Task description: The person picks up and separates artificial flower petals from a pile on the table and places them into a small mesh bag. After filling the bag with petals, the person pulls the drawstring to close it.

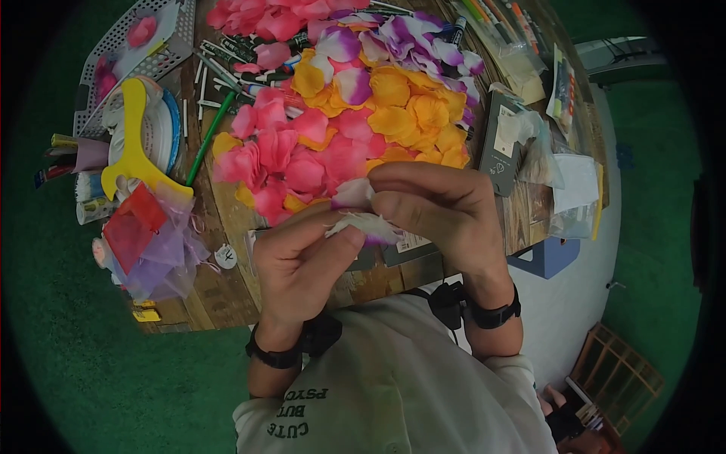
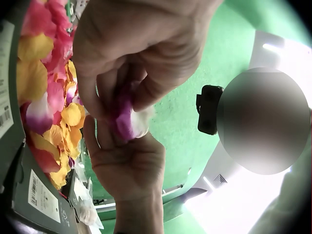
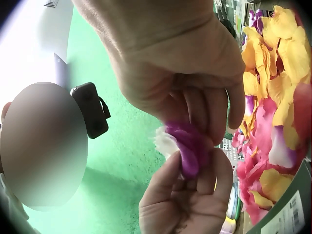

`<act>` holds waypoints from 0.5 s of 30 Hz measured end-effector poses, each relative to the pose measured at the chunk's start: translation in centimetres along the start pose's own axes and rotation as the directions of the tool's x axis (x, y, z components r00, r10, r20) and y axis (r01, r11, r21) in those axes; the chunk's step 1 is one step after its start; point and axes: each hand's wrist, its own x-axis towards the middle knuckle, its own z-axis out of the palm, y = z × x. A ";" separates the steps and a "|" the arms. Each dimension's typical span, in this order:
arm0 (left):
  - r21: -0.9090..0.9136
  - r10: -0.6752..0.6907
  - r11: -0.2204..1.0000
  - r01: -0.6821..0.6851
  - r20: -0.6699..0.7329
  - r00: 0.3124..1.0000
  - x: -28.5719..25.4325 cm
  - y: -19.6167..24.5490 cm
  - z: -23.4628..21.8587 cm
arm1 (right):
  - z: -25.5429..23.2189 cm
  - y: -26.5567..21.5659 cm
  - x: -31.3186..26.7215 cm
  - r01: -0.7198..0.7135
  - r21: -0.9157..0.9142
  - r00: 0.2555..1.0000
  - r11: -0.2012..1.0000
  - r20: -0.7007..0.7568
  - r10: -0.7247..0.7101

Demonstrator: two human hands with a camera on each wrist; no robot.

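Both hands meet over the table's near edge around a small bundle of white and purple petals (image 1: 370,225). The left hand (image 1: 302,265) pinches it between thumb and fingers from one side, and the right hand (image 1: 446,216) grips its other side. In the left wrist view the purple and white petals (image 2: 127,122) lie between the fingers of the two hands. From the right wrist view, the purple part (image 3: 190,146) faces the fingers and a frayed white edge (image 3: 165,142) sticks out. Fingers hide some of the bundle.
Pink petals (image 1: 280,151), yellow petals (image 1: 416,113) and purple-white petals (image 1: 408,38) are heaped beyond the hands. Left are a yellow plastic piece (image 1: 134,136), a green stick (image 1: 210,140) and mesh bags (image 1: 162,250). Dark boxes (image 1: 501,144), plastic bags and pens lie right; markers lie behind.
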 end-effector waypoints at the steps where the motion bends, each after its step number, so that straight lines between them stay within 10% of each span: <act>1: 0.026 -0.026 0.999 0.027 -0.042 0.999 -0.2 -0.1 0.0 | 0.2 -0.3 -0.1 -0.018 0.146 0.998 0.989 -0.051 0.026; 15: -0.060 -0.050 0.997 0.047 -0.045 0.998 -0.4 -0.3 0.4 | -0.3 0.9 0.6 -0.154 0.328 0.988 0.932 0.035 0.151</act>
